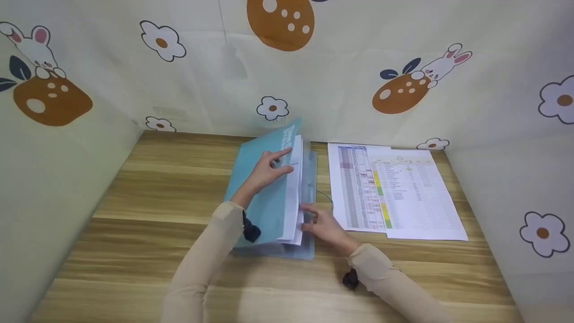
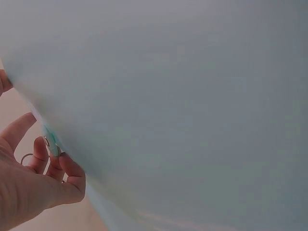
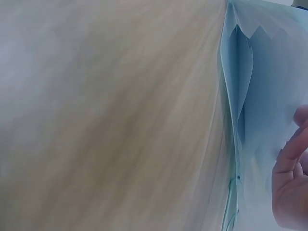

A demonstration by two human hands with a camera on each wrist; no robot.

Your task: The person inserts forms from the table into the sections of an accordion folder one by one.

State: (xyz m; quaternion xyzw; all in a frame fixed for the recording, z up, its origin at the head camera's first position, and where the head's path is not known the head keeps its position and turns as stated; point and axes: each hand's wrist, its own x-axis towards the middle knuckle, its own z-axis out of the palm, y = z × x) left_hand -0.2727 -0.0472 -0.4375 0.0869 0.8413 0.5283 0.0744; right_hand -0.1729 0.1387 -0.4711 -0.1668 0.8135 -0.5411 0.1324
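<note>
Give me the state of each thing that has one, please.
Blue folder: partly open, upper cover raised.
White papers: between the covers, edges showing.
Printed sheets: flat, overlapping, right of the folder.
Thin cord: curved, beside the folder.
Left hand: at the cover's edge, thumb and forefinger apart.
Right hand: at the papers' edges, thumb and forefinger apart.

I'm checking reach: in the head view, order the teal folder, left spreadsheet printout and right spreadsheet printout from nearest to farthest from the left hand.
1. Teal folder: at the left hand.
2. Left spreadsheet printout: right of the folder.
3. Right spreadsheet printout: farthest right.
</note>
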